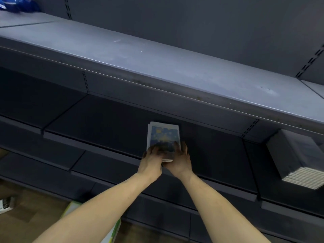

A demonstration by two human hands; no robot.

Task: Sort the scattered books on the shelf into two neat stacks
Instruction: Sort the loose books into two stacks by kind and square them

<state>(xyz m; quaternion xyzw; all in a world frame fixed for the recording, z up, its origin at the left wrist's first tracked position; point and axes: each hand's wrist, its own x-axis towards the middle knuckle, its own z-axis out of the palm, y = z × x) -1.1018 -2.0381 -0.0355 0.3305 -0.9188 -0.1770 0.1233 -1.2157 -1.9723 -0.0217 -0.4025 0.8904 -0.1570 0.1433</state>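
On the dark grey metal middle shelf: a small stack of thin white-edged books, top cover a blue and yellow painted scene, edges slightly uneven. Held at its near end by left hand and right hand, fingers seemingly curled over the cover, though dim. Far right, on the same shelf: a taller, neater stack of pale grey books.

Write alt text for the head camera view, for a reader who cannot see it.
Both hands, left hand and right hand, hold the near end of a small stack of books on a dark shelf. A second stack sits further right.
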